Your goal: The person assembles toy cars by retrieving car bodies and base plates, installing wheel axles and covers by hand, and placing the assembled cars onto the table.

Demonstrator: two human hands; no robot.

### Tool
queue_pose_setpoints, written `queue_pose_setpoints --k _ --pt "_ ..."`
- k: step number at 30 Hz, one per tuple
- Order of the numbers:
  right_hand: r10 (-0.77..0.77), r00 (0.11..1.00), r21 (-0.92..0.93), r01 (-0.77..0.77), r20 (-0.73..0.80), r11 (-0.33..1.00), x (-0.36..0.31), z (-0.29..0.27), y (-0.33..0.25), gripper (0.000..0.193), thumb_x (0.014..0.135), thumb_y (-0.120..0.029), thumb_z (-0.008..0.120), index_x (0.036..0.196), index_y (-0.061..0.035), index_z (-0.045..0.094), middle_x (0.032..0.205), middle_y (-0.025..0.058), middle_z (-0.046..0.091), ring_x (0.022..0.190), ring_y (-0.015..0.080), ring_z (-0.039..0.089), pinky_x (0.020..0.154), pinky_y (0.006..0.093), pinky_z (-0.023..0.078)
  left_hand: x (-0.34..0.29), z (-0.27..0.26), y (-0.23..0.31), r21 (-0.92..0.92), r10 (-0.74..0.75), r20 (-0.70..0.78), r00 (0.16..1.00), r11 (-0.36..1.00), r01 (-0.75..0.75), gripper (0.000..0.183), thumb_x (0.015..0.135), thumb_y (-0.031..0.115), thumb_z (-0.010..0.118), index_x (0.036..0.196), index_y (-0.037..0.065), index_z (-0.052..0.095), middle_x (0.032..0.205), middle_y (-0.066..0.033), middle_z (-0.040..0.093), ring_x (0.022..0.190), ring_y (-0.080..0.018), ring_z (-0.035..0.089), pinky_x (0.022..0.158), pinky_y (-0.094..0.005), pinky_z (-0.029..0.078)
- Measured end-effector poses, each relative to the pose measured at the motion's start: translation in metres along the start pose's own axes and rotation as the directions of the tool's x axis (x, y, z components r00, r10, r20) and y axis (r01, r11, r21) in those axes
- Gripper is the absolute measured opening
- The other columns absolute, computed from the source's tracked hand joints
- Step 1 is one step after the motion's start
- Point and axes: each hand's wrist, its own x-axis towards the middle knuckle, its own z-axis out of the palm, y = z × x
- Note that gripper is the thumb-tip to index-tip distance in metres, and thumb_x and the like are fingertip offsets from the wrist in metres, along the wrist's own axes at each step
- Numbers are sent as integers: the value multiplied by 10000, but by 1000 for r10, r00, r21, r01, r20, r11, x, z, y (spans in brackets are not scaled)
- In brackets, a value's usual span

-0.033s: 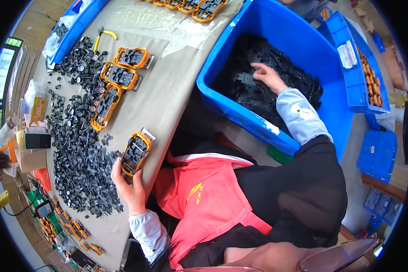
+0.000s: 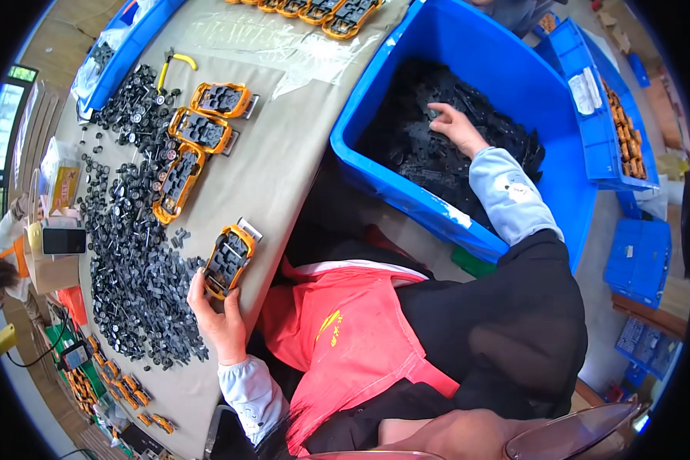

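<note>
My left hand [image 2: 221, 318] grips the near end of an orange toy car body [image 2: 231, 261] between thumb and fingers. The body lies upside down on the table near its edge, showing a dark interior, with a shiny metal-looking strip at its far end. My right hand [image 2: 458, 130] reaches over black plastic parts [image 2: 406, 126] in a large blue bin [image 2: 429, 207]. Its forefinger and thumb are apart, and nothing shows between them. The other fingers are partly hidden.
Three more orange car bodies [image 2: 201, 130] lie farther up the table [image 2: 276, 146]. Small black wheels [image 2: 123, 199] and dark grey pieces [image 2: 146, 299] are heaped along the left. Yellow-handled cutters [image 2: 178, 61] lie behind. Blue crates [image 2: 638, 261] stand at right.
The grey flat part beside my right fingertips no longer shows there. My right hand has shifted very slightly; my left hand and its car body stay put.
</note>
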Motion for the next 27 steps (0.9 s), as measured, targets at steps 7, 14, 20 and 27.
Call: queue_pose_setpoints --k 7,14,20,27 --pt "-283 952 202 257 115 945 -24 9 -119 277 929 -74 698 1200 -21 693 1047 25 692 1000 118 632 926 271 500 -6 -8 4 38 53 -21 998 998 -52 707 739 -56 781 1390 31 521 1358 -185 574 1273 -355 537 1059 -417 443" --pt "-955 130 -169 982 266 87 -70 129 -230 279 788 48 737 1047 -50 707 987 115 640 954 302 632 824 372 521 -7 -6 10 14 84 -46 995 996 -84 724 706 5 821 1370 25 533 1320 -185 596 1200 -371 561 1035 -431 452" --pt "-809 325 -141 945 490 295 -65 187 -229 341 778 -115 806 1087 -68 670 1220 136 630 1192 376 571 1035 443 444 -13 -5 8 -31 -25 -93 995 999 23 750 705 1 813 1394 30 517 1277 -154 593 1146 -327 561 1014 -409 458" --pt "-760 382 -94 914 526 395 -71 189 -244 362 754 -109 832 1069 -55 662 1238 151 649 1183 364 593 1013 442 466 -7 -6 4 -107 -10 -121 993 994 -3 791 691 21 824 1412 49 498 1264 -150 595 1152 -346 546 1016 -419 447"
